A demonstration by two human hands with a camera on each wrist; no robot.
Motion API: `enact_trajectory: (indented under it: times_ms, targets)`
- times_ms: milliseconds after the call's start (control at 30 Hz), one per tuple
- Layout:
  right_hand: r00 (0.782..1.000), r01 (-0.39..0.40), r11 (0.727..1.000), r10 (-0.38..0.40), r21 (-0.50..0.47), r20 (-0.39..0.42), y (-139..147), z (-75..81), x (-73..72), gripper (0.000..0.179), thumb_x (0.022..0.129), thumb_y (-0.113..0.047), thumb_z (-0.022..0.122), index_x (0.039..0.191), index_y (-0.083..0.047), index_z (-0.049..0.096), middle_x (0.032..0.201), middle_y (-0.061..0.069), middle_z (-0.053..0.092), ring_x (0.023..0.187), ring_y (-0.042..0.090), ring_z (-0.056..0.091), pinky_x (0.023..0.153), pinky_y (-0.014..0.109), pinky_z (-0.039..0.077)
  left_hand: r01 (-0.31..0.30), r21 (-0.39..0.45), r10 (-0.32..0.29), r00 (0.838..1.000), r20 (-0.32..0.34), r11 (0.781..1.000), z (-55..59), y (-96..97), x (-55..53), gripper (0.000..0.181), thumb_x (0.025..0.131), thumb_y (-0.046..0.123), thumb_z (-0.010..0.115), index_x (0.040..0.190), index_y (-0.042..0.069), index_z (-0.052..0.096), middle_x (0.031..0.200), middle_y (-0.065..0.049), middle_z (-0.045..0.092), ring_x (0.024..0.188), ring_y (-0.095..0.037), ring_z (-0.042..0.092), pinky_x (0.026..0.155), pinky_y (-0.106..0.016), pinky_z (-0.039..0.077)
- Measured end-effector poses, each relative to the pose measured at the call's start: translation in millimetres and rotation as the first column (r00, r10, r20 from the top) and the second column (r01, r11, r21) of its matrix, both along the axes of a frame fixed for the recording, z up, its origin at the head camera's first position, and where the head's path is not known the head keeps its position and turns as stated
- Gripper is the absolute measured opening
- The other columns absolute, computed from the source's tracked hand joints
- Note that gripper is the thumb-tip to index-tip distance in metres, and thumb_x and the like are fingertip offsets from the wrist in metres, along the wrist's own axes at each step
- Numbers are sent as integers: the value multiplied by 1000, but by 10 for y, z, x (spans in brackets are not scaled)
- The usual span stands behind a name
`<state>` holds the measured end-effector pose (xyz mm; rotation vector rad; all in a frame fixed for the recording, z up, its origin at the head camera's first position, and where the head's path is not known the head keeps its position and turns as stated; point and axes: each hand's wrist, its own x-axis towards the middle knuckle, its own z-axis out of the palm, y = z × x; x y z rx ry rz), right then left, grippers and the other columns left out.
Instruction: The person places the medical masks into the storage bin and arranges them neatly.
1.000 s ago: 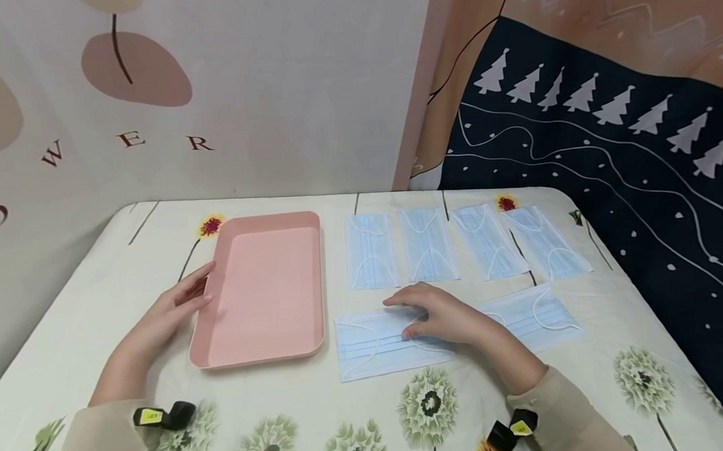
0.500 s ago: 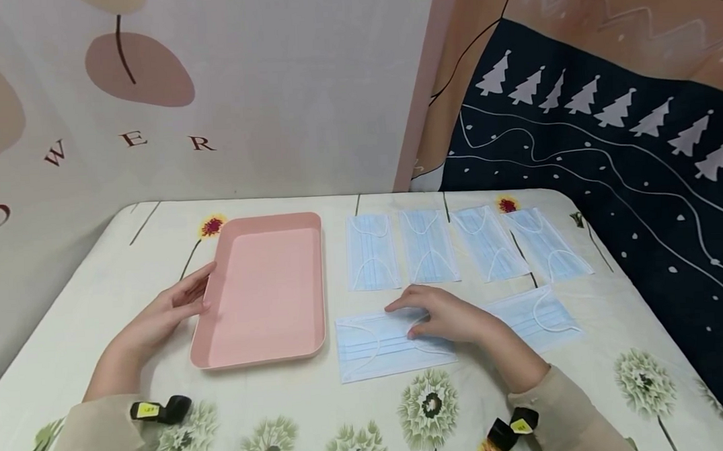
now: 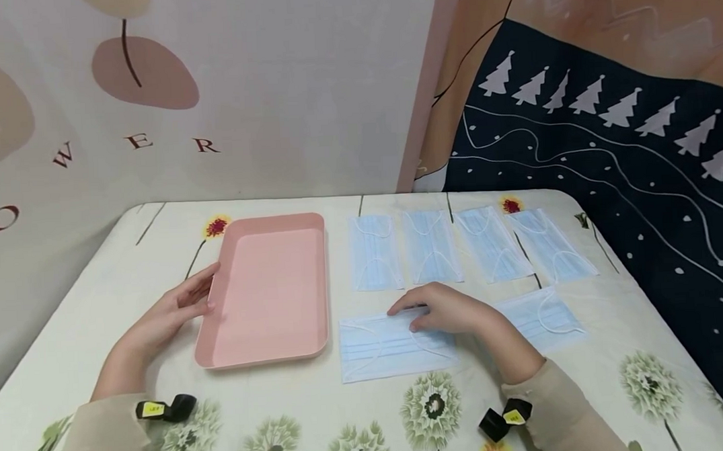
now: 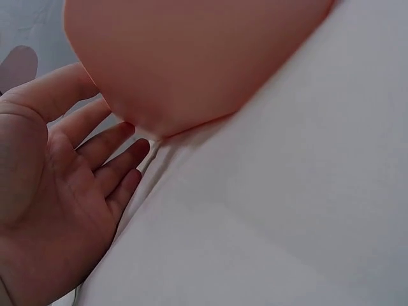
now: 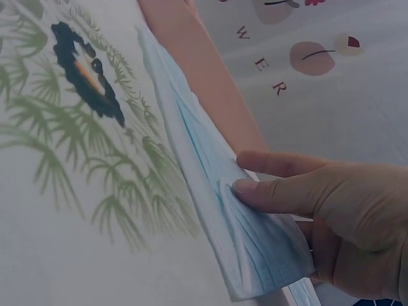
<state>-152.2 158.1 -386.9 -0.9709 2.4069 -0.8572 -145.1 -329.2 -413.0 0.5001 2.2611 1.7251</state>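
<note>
My left hand [image 3: 173, 313] rests against the left wall of a pink tray [image 3: 269, 293], its fingers loosely extended. In the left wrist view, the fingertips [image 4: 135, 129] are at the underside edge of the tray [image 4: 185, 70], with the palm turned into view. My right hand [image 3: 442, 307] lies over a light blue face mask [image 3: 373, 353] flat on the table. In the right wrist view its thumb [image 5: 255, 194] touches the mask [image 5: 220, 197] and the index finger reaches past the far edge. Behind the right wrist lies another face mask [image 3: 538, 322], partly covered.
Several more face masks [image 3: 375, 252] lie in a row at the back right, ear loops on top. The table carries a white flowered cloth [image 3: 308, 396]. A pale printed wall hanging [image 3: 307, 86] and a dark one with white trees [image 3: 576, 149] rise behind.
The head view has shifted slightly, so everything appears a little further right. Both hands keep nearly the same places on the tray and the mask.
</note>
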Motion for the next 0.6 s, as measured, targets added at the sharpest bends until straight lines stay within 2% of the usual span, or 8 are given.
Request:
enact_trajectory:
  times_ms: [200,500,600]
  targets:
    - [998,24,998,-21,-54,54,24,1,11,36,86,-6,70,120,-19,69,123,-3,63,115,19,57,93,34,46,-2,10,2,1000,-4,1000,-17,11,-5,68,96,-1,53,153,5,17,157,-12,19,126,8,33,95,-9,30]
    - [996,35,993,-25,-111,87,47,28,18,35,89,-7,68,120,-24,69,123,-6,63,117,18,55,96,40,44,-1,29,1,1000,-16,1000,-46,0,-4,67,96,-2,52,153,5,17,157,-9,21,127,7,33,95,-9,30]
    - [995,38,991,-26,-129,100,75,45,14,34,90,-8,67,119,-25,69,123,-8,62,119,15,53,96,39,44,-2,27,2,1000,-12,1000,-47,0,-2,67,96,-1,52,153,5,17,157,-8,22,127,7,33,96,-9,30]
